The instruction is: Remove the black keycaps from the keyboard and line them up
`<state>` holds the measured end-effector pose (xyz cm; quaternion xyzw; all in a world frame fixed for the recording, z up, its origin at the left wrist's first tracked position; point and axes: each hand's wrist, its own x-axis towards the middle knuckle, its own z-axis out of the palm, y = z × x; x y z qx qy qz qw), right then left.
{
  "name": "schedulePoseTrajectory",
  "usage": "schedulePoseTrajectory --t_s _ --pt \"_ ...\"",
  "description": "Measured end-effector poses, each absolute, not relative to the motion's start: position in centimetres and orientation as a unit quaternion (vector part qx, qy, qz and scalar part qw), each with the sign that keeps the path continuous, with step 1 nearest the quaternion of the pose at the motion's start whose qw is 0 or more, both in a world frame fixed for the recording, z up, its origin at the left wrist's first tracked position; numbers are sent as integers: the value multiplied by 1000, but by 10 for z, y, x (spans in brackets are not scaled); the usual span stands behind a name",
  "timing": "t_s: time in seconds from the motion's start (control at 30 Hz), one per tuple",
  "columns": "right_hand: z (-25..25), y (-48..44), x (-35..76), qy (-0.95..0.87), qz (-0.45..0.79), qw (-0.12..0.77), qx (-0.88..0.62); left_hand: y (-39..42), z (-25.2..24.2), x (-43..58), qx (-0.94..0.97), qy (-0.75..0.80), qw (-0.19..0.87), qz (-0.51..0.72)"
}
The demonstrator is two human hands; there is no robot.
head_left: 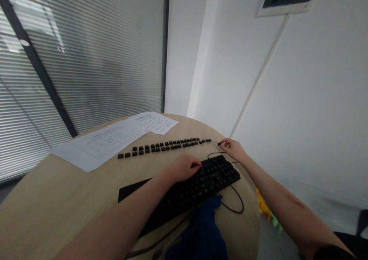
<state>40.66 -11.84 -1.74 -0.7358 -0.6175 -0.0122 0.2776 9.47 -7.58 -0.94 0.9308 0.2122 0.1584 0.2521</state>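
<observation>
A black keyboard (214, 177) lies at a slant on the table, some of its keys hidden under my left arm. My left hand (185, 167) rests over its upper edge, fingers curled and closed at the keys; whatever they pinch is hidden. Beyond the table-side end of the keycap rows, my right hand (233, 148) pinches a small black keycap (219, 144) close to the tabletop. Two rows of loose black keycaps (163, 148) stretch across the table behind the keyboard, including one wide keycap (190, 144).
Printed paper sheets (115, 137) lie at the back left of the round wooden table (71, 198). A blue cloth (201, 229) sits at the near edge, beside a looped black cable (243, 206). A white wall and a blinds-covered glass partition (115, 53) border the table.
</observation>
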Motion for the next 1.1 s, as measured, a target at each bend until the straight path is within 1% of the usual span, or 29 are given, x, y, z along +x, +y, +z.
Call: schedulePoseTrajectory --t_s 0.07,0.23,0.47,0.73,0.9,1.1 --pt "-22 -94 426 -617 47 244 -747 -77 -10 95 942 192 229 153" --pt "-32 -49 447 -632 95 219 -737 -76 -11 94 942 208 221 141" --pt "-46 -17 460 -614 145 207 -748 -76 -13 94 939 217 222 147" --pt "-46 -11 463 -612 165 200 -747 -74 -21 97 943 196 216 160" --pt "-36 -20 457 -616 138 225 -742 -72 -24 98 942 199 217 161" --pt "1 -52 441 -596 61 313 -737 -72 -25 96 945 184 219 162"
